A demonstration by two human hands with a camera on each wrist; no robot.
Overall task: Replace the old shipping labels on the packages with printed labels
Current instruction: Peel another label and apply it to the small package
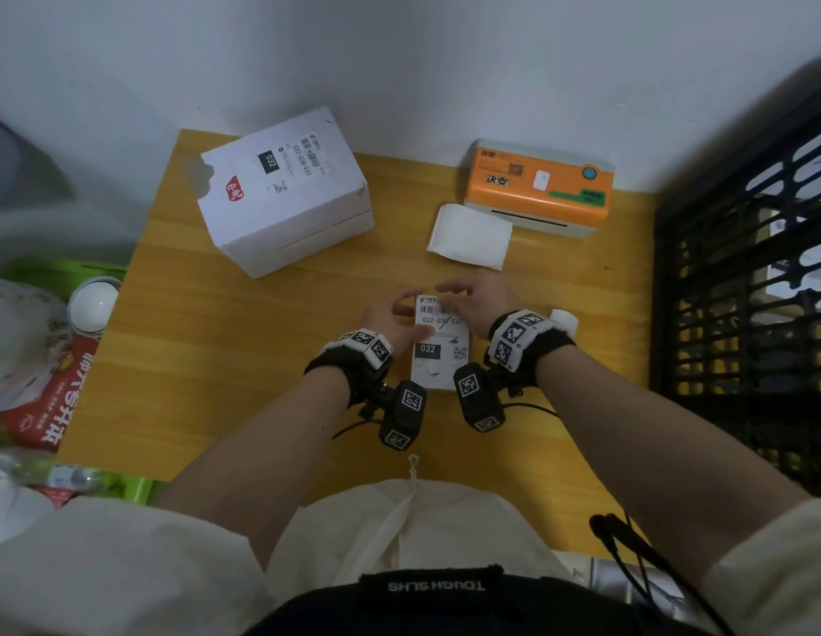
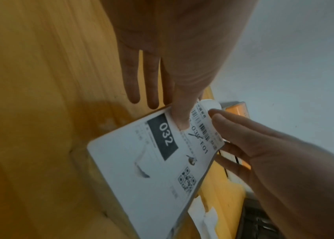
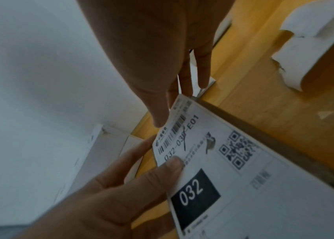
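I see a yellow wooden table (image 1: 170, 360) against the wall. On it sit a white box (image 1: 284, 195) at the far left, an orange-topped label printer (image 1: 539, 188) at the far right, a white sheet (image 1: 470, 236) just before the printer, and a small white package (image 1: 440, 351) near the front. A curled white scrap (image 1: 565, 319), perhaps label backing, lies right of it.

Package (image 1: 438, 360) near end hidden behind wrist cameras (image 1: 401, 417); label (image 2: 182, 153) small print unreadable; crate (image 1: 743, 286) at 3 o'clock cut off.
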